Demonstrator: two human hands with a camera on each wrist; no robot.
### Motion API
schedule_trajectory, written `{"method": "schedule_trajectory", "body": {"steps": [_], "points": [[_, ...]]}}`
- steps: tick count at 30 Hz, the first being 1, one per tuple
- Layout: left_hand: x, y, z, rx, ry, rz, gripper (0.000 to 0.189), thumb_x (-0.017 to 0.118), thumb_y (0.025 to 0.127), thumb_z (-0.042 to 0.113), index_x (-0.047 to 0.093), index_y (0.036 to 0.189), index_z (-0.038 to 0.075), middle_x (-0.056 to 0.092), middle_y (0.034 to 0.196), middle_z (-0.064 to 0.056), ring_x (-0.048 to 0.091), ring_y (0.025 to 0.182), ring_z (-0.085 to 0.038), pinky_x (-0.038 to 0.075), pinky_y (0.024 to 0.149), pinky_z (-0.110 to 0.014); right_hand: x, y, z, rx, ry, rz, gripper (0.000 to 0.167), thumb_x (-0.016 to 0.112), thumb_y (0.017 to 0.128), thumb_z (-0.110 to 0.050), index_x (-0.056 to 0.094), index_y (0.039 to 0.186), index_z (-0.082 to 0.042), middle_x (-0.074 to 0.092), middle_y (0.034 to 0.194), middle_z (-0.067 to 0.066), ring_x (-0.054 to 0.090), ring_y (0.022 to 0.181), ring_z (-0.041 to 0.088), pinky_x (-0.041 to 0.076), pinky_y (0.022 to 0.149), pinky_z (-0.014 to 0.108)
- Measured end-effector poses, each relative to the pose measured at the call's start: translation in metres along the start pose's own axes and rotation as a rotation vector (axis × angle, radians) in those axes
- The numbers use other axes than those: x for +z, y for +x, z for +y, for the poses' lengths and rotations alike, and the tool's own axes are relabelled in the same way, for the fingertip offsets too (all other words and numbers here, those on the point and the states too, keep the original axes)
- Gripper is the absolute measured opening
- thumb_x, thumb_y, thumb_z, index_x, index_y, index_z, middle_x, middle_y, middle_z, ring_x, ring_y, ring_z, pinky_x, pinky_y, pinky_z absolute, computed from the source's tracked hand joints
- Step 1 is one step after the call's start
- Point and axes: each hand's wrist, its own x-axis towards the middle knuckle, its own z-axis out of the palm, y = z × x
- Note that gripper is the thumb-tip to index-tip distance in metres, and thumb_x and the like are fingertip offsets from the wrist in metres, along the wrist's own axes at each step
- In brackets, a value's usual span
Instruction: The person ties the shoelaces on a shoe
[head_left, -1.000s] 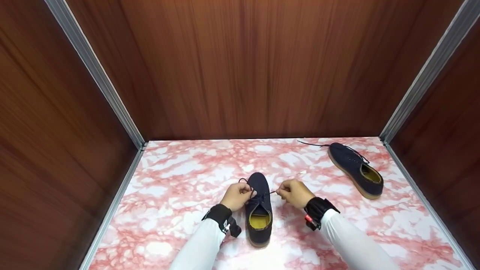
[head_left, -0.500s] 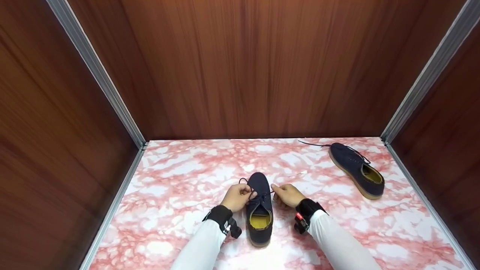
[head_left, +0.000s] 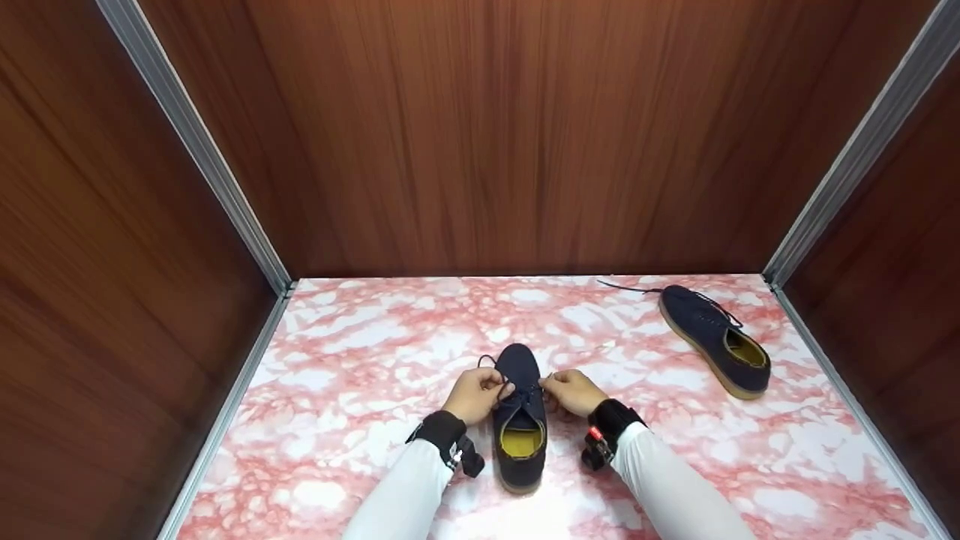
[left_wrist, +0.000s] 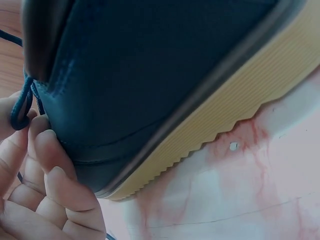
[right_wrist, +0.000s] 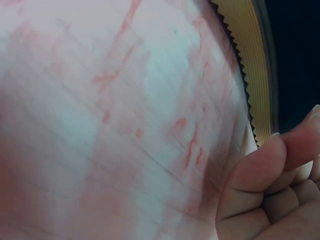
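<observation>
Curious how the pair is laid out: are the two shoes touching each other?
No, the near shoe stands apart from the far shoe at the right, with marbled surface showing between them.

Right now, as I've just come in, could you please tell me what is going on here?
Someone is handling the lace of a dark shoe. The left grip pinches the lace, while the right grip is at the shoe's other side; whether it holds lace too is hard to tell. A second shoe sits untouched, farther off to the right.
</observation>
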Motion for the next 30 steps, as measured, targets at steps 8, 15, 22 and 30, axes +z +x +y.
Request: {"method": "schedule_trajectory", "body": {"steps": [8, 15, 22, 30], "points": [[0.001, -0.001, 0.001, 0.021, 0.003, -0.003, 0.021, 0.075, 0.097, 0.014, 0.069, 0.087, -0.004, 0.054, 0.07, 0.008, 0.055, 0.061, -0.003, 0.049, 0.061, -0.016, -0.008, 0.002, 0.001, -0.083, -0.012, 0.109, 0.028, 0.056, 0.101, -0.013, 0.061, 0.079, 0.003, 0.059, 0.066, 0.001, 0.056, 0.059, 0.012, 0.048, 0.057, 0.026], [0.001, -0.002, 0.001, 0.015, -0.008, -0.004, 0.016, 0.075, 0.095, 0.011, 0.07, 0.09, -0.003, 0.062, 0.074, 0.003, 0.057, 0.064, -0.003, 0.051, 0.062, -0.017, -0.028, 0.002, -0.002, -0.091, 0.081, 0.221, 0.027, 0.054, 0.106, -0.013, 0.063, 0.085, 0.002, 0.064, 0.072, 0.004, 0.057, 0.061, 0.011, 0.05, 0.061, 0.026], [-0.001, -0.003, -0.001, 0.02, -0.009, -0.002, 0.012, 0.073, 0.094, 0.01, 0.07, 0.092, -0.002, 0.059, 0.074, 0.009, 0.056, 0.064, -0.003, 0.051, 0.062, -0.017, -0.043, -0.006, -0.013, -0.03, 0.532, 0.176, 0.023, 0.04, 0.113, -0.02, 0.052, 0.102, -0.003, 0.071, 0.088, 0.007, 0.072, 0.071, 0.015, 0.064, 0.072, 0.035], [-0.002, -0.004, 0.0, 0.035, 0.021, 0.007, 0.014, 0.073, 0.092, 0.011, 0.069, 0.087, -0.002, 0.053, 0.07, 0.01, 0.052, 0.062, -0.002, 0.046, 0.061, -0.016, -0.048, -0.01, -0.027, -0.114, 0.796, 0.094, 0.025, 0.023, 0.116, -0.027, 0.039, 0.105, -0.01, 0.078, 0.089, 0.009, 0.078, 0.088, 0.022, 0.063, 0.093, 0.044]]}}
